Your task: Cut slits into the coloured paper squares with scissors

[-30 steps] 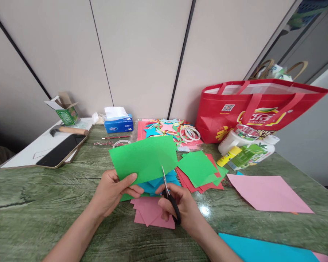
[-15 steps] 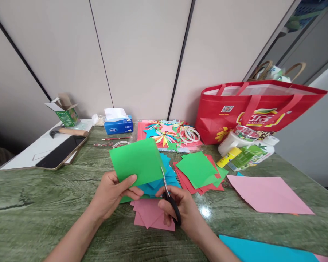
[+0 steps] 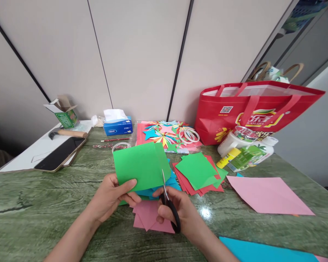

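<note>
My left hand (image 3: 112, 194) pinches the lower left edge of a green paper sheet (image 3: 140, 164) and holds it upright over the green marbled table (image 3: 43, 203). My right hand (image 3: 182, 211) grips black-handled scissors (image 3: 168, 202), blades pointing up into the sheet's lower right edge. Under the hands lie blue paper squares (image 3: 164, 183) and pink paper squares (image 3: 150, 216).
A pile of green and red squares (image 3: 198, 171) lies to the right, then a large pink sheet (image 3: 268, 194) and a blue sheet (image 3: 265, 251). At the back stand a red bag (image 3: 257, 109), glue stick (image 3: 228, 157), paper stars (image 3: 164, 134), tissue box (image 3: 117, 123) and phone (image 3: 58, 154).
The green sheet looks narrower than a second ago: its right part no longer shows. It has shifted slightly, and the scissors stay at its lower right edge.
</note>
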The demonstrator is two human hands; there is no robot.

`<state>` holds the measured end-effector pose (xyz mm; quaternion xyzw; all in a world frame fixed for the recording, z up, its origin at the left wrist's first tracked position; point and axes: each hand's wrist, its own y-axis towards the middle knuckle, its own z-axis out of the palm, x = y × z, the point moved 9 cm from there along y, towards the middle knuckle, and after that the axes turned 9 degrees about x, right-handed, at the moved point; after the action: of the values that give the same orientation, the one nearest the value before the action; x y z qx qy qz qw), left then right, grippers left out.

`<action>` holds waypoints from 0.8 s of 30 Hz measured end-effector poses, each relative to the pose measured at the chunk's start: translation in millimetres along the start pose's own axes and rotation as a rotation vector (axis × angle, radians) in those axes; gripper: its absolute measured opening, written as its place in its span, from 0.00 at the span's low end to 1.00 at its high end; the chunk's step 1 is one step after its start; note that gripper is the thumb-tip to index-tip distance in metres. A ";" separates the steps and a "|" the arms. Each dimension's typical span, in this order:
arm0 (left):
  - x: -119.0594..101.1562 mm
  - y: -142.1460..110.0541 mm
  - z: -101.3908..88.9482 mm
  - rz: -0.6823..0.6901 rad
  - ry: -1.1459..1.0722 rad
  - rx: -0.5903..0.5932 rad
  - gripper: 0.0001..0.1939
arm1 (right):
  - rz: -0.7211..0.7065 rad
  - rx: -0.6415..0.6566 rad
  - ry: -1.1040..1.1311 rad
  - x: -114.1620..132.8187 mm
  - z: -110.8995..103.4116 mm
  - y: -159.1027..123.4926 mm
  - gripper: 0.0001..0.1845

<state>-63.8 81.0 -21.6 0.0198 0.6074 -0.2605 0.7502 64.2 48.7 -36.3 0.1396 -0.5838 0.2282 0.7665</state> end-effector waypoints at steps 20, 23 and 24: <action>2.9 2.8 -3.3 -0.012 -0.039 0.013 0.09 | 0.019 -0.035 0.009 -3.5 -1.0 -0.6 0.18; 3.2 3.4 -2.9 -0.011 -0.053 0.016 0.09 | 0.011 -0.036 0.017 -3.3 -1.4 -0.2 0.17; 3.5 3.6 -2.8 -0.011 -0.055 0.015 0.09 | 0.007 -0.035 0.018 -3.3 -1.5 0.0 0.17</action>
<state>-64.4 83.9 -26.6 0.0150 0.5845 -0.2696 0.7652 64.7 48.8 -39.9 0.1220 -0.5813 0.2217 0.7733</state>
